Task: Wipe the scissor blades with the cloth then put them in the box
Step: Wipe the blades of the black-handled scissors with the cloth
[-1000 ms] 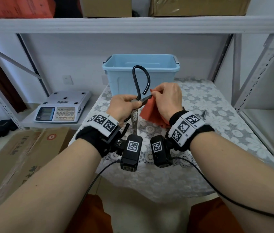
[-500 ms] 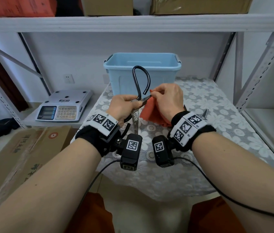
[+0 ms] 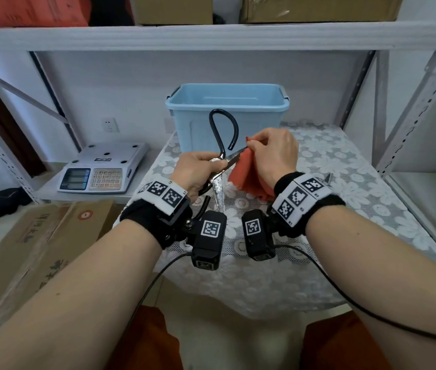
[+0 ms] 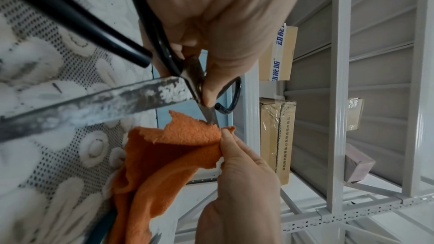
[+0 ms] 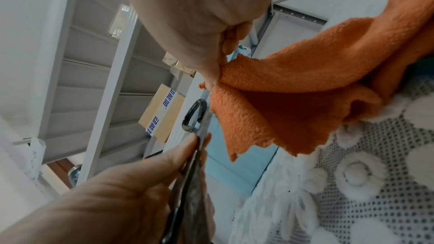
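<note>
Two bare hands meet over a lace-patterned tablecloth [image 3: 318,166], each at work on one pair of scissors [image 3: 218,166]. Far to the left of the grip, a flat grey scale [image 3: 102,169] with a keypad sits on a low shelf, above brown cardboard cartons [image 3: 32,236].

The left hand [image 3: 195,172] curls its fingers round the scissors at the pivot, thumb pressed on the metal there. From that hold the scissors stand spread wide: one dull, mottled steel blade [image 4: 94,103], blotched with white and grey, runs down and back toward the left wrist, and the other blade [image 3: 235,157] slants up to the right. A thin black handle loop [image 3: 223,129], shaped like a teardrop, rises above the grip; a second black handle passes under the palm.

Just right of the grip, the right hand [image 3: 274,156] pinches a fuzzy orange cloth [image 3: 249,177] between thumb and fingertips, folded over the slanted blade near its tip. The rest of the cloth hangs in soft, ragged-edged folds below the right palm, down to the tablecloth.

Behind both hands, beyond the handle loop, a pale blue plastic box [image 3: 227,108] stands open-topped and rectangular on the table. White metal shelving [image 3: 211,36] frames everything.
</note>
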